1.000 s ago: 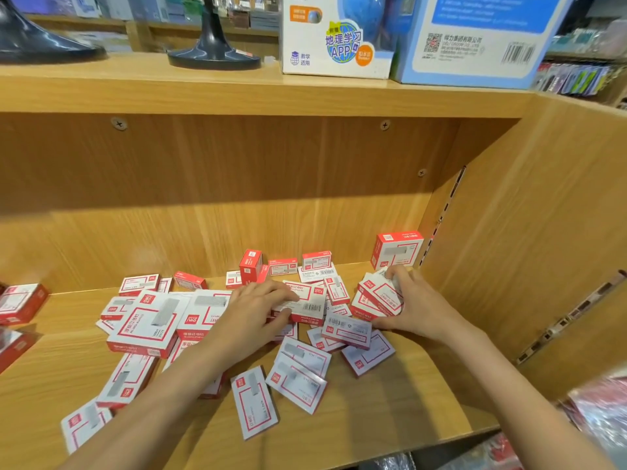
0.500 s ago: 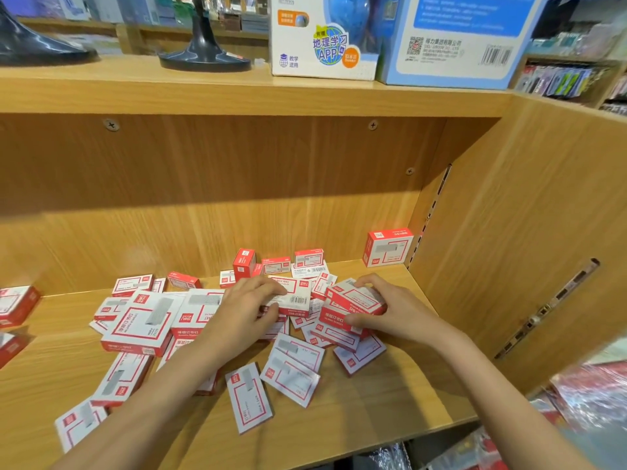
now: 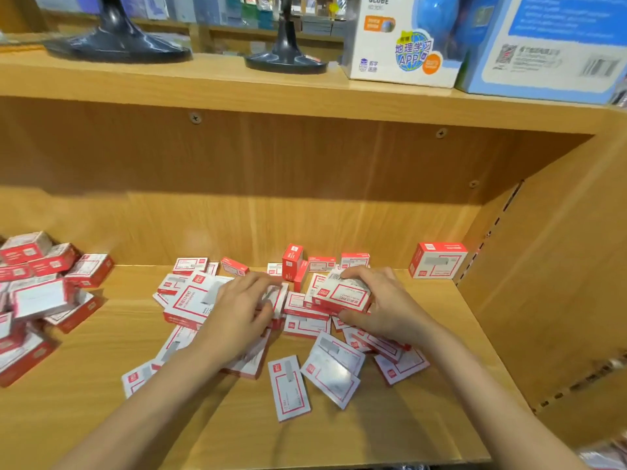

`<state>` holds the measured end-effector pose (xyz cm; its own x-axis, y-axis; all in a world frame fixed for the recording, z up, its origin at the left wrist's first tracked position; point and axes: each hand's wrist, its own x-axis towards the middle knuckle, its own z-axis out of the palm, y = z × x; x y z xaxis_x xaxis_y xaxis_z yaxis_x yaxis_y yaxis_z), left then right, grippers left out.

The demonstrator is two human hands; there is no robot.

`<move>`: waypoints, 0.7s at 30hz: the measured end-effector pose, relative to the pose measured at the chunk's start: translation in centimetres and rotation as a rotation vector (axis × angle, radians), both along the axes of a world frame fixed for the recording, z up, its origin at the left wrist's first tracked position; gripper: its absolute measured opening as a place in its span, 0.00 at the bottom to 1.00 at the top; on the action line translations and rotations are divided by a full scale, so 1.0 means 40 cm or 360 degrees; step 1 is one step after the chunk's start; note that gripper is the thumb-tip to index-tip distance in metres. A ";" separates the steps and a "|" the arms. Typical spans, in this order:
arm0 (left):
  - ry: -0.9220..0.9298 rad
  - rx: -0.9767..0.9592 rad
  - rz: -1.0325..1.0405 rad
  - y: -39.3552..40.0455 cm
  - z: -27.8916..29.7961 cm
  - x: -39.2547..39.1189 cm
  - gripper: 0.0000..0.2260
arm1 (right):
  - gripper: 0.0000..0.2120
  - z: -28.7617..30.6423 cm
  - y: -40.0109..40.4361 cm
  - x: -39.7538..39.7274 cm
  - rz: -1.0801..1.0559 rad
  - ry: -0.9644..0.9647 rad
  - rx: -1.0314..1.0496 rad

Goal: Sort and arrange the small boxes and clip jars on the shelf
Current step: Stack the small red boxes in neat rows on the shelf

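Red-and-white small boxes (image 3: 288, 386) litter the shelf (image 3: 424, 435) mid-gathering. Right hand (image 3: 383, 307) pinches one box (image 3: 342, 296); left hand (image 3: 241, 307) rests spread. Next: stack it squarely toward the rear right corner.

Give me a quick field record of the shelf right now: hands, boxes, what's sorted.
left hand: flat on the middle pile, gripping nothing visible
right hand: holding a stack of boxes
middle pile: loose red and white boxes, scattered and overlapping
corner box: alone at the back right, on edge
upright box: standing at the back, centre
left heap: bigger boxes, jumbled
clip jars: none in view
top shelf: globe box, two black stands
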<state>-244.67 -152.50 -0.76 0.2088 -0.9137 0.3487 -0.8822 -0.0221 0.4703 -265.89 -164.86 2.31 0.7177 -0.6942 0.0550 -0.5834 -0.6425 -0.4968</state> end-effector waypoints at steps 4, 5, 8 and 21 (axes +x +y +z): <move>0.0098 -0.0061 0.0235 0.061 -0.003 0.045 0.24 | 0.28 -0.017 0.016 0.092 0.0149 0.0264 -0.0096; 0.0118 -0.0101 0.0267 0.078 -0.002 0.055 0.25 | 0.28 -0.015 0.015 0.110 0.0151 0.0306 -0.0126; 0.0127 -0.0101 0.0352 0.124 -0.003 0.088 0.27 | 0.24 0.009 0.027 0.155 0.0171 0.0167 -0.0286; 0.0073 0.0307 0.0246 0.349 -0.014 0.252 0.29 | 0.20 0.017 0.182 0.426 0.0597 -0.0073 -0.0260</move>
<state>-234.59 -138.52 -1.31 0.3629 -0.9184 0.1579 -0.8392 -0.2485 0.4838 -248.86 -157.57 2.97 0.9136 -0.3644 0.1805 -0.2734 -0.8790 -0.3907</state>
